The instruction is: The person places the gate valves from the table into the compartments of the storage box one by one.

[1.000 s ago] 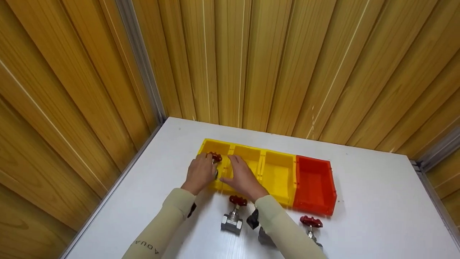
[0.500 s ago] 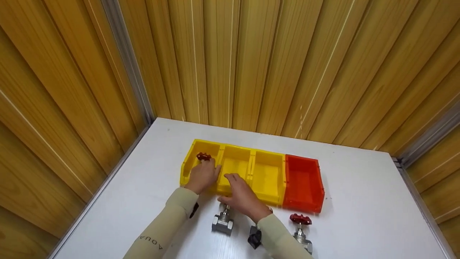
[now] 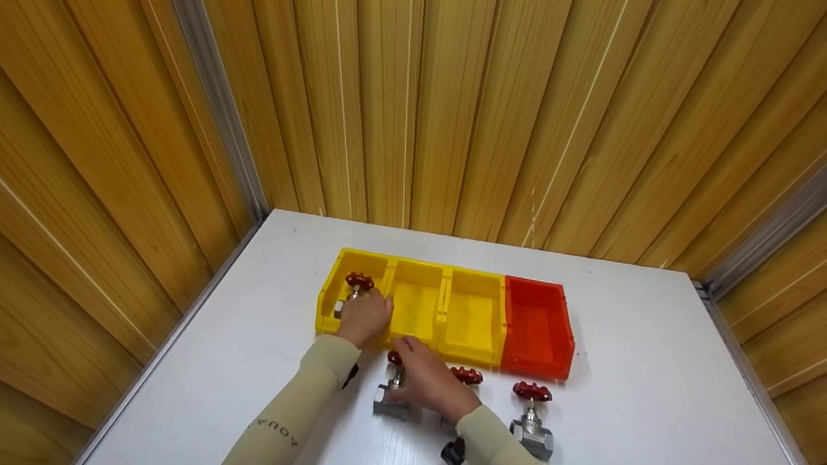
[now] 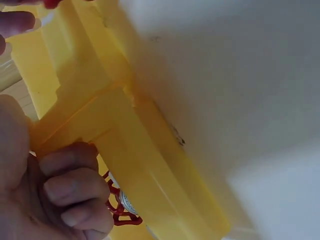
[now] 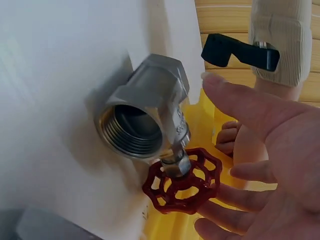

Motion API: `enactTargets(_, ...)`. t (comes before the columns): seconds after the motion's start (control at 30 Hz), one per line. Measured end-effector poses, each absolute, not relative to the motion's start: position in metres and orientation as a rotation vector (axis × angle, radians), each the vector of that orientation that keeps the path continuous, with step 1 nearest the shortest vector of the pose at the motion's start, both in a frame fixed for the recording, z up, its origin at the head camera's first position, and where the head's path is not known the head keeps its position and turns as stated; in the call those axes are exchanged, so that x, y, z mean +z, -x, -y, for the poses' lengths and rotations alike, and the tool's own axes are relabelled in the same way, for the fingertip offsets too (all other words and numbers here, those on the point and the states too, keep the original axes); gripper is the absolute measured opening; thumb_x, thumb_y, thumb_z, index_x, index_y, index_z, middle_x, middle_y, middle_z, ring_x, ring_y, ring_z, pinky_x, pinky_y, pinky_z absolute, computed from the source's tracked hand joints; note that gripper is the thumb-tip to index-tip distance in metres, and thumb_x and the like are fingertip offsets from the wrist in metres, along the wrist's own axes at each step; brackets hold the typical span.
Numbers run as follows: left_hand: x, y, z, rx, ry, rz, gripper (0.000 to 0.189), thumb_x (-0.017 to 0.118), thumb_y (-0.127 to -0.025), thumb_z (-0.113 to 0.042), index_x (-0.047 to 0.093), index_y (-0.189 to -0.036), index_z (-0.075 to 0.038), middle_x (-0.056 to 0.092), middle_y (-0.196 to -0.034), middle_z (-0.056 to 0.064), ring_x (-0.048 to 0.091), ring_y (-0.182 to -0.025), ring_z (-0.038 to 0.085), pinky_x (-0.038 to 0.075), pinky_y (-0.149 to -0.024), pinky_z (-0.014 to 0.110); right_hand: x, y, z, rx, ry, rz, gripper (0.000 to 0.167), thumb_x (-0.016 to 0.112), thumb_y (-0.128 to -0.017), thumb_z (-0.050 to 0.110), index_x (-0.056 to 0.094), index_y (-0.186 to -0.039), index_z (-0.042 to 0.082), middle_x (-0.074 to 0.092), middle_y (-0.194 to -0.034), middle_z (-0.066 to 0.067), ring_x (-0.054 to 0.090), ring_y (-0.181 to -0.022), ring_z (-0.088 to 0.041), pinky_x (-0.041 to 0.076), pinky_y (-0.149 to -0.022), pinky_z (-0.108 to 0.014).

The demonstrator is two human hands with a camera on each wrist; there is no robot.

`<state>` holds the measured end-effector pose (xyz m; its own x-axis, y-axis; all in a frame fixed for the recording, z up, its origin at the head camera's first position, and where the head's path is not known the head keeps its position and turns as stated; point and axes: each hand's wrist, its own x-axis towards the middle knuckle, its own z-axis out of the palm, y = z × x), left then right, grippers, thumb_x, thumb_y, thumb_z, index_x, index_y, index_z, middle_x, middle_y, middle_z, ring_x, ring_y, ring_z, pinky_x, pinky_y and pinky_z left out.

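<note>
In the head view my left hand (image 3: 366, 318) reaches into the leftmost yellow bin (image 3: 328, 290). It overlaps a steel gate valve with a red handwheel (image 3: 359, 280) standing there. The left wrist view shows the left fingers (image 4: 77, 187) curled by the bin's wall, the handwheel (image 4: 120, 202) just past them; I cannot tell whether they hold the valve. My right hand (image 3: 431, 382) is over a second gate valve (image 3: 387, 407) in front of the bins. In the right wrist view its thumb stands apart and its fingers extend beside that valve's red handwheel (image 5: 182, 182).
Two more yellow bins (image 3: 417, 297) and a red bin (image 3: 539, 329) continue the row rightward. Another gate valve (image 3: 466, 374) is partly hidden behind the right hand, and one more (image 3: 533, 433) stands to the right. Wood-patterned walls (image 3: 413, 116) enclose the white table (image 3: 620, 361).
The left hand has lowered the valve into the leftmost bin and slid down from its handwheel. The right hand has drawn back from the bins to the valve in front. The view has shifted slightly.
</note>
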<state>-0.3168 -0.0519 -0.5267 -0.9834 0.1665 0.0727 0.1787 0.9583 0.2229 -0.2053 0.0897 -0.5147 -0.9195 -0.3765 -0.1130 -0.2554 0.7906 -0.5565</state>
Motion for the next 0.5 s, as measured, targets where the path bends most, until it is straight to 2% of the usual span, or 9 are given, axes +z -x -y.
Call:
enactTargets(0.13,-0.527,0.315,0.047,-0.237,0.273,3.039,0.047,0.038,-0.103,-0.039,0.058,-0.100,0.004,0.057,-0.064,0.011,0.058,-0.056,0.026,0.055,-0.060,0.042,-0.520,0.200,-0.090,-0.809,0.538,-2.772,0.100,0.089,-0.064,0.038,0.039,-0.146,0.009,0.045,-0.143,-0.010,0.047,-0.128,-0.029,0.040,-0.107,-0.047)
enactTargets(0.23,-0.525,0.315,0.046,-0.196,0.271,3.042,0.047,0.038,-0.103,-0.039,0.057,-0.101,0.004,0.057,-0.065,0.012,0.058,-0.056,0.026,0.055,-0.060,0.042,-0.522,0.196,-0.091,-0.819,0.547,-2.775,0.104,0.090,-0.063,0.032,0.036,-0.149,0.009,0.041,-0.148,-0.012,0.044,-0.133,-0.031,0.038,-0.109,-0.047)
enactTargets(0.37,-0.522,0.314,0.047,-0.215,0.271,3.057,0.047,0.038,-0.103,-0.038,0.057,-0.104,0.005,0.058,-0.066,0.012,0.057,-0.055,0.025,0.055,-0.060,0.042,-0.525,0.192,-0.093,-0.809,0.570,-2.811,0.107,0.091,-0.062,0.024,0.032,-0.151,0.013,0.036,-0.153,-0.015,0.040,-0.137,-0.032,0.036,-0.110,-0.049)
enactTargets(0.5,-0.523,0.312,0.049,-0.242,0.262,3.077,0.048,0.037,-0.103,-0.038,0.056,-0.109,0.006,0.057,-0.066,0.012,0.056,-0.055,0.025,0.054,-0.060,0.042,-0.527,0.186,-0.095,-0.767,0.580,-2.872,0.107,0.092,-0.061,0.025,0.033,-0.150,0.017,0.034,-0.152,-0.018,0.040,-0.137,-0.036,0.036,-0.109,-0.052)
